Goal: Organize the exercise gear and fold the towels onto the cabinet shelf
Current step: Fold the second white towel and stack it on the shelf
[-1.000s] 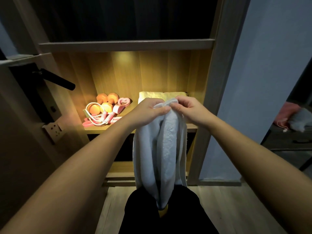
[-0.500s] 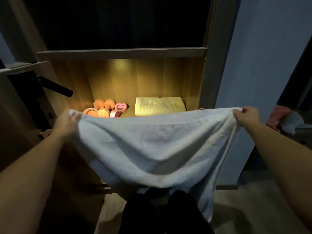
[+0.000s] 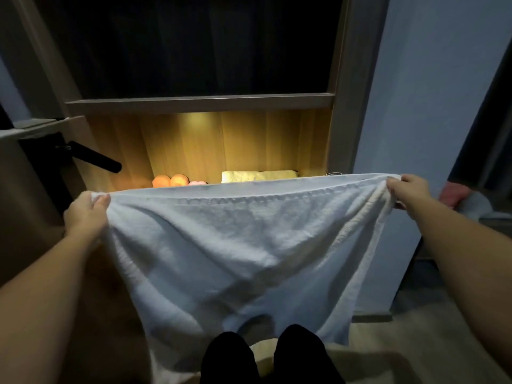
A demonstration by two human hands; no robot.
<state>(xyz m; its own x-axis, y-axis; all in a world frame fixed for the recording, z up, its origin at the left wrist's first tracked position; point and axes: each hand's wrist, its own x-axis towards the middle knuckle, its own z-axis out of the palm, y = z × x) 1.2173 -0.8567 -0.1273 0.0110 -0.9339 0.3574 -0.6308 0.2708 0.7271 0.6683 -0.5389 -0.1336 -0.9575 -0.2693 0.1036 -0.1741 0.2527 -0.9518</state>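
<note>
Each grip pinches a top corner of the white towel, left hand and right hand spread wide; soft, light and limp, it is best handled by its corners.

Black lever door handle at left, blue-grey wall at right, pale wood floor below.

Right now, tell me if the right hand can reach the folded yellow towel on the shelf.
Probably not: the right hand grips a corner of the white towel, which hangs spread in front of the yellow towel.
</note>
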